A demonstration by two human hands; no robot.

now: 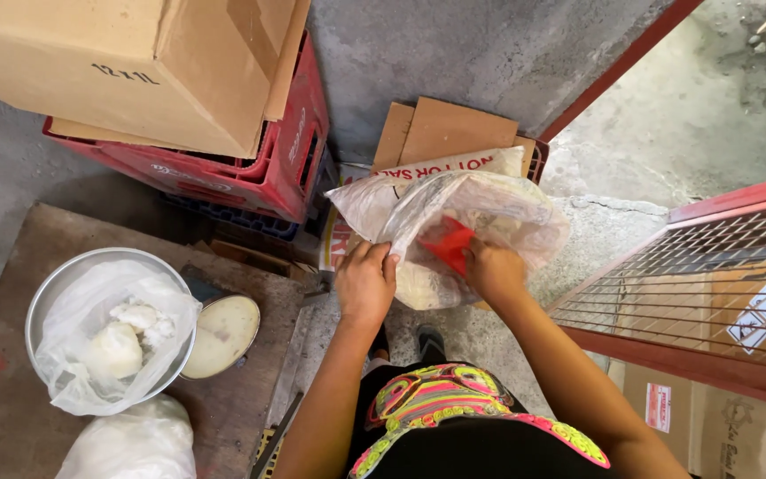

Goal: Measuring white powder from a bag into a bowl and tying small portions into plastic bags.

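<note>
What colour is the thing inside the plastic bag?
Red scoop, seen through the clear plastic bag; head view.

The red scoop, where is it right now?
In the head view, centre-right: the red scoop sits inside the clear plastic bag, at the right hand, with the left hand gripping the bag's edge.

Brown cardboard box [126, 62] atop red crate [263, 168]; white-labelled brown cartons [711, 426] behind the mesh, lower right.

Both forearms reach forward and down, converging ahead of the torso. Left hand [365, 282]: knuckles up, fingers curled shut in a pinch. Right hand [493, 271]: fingers closed, tips hidden from view.
</note>
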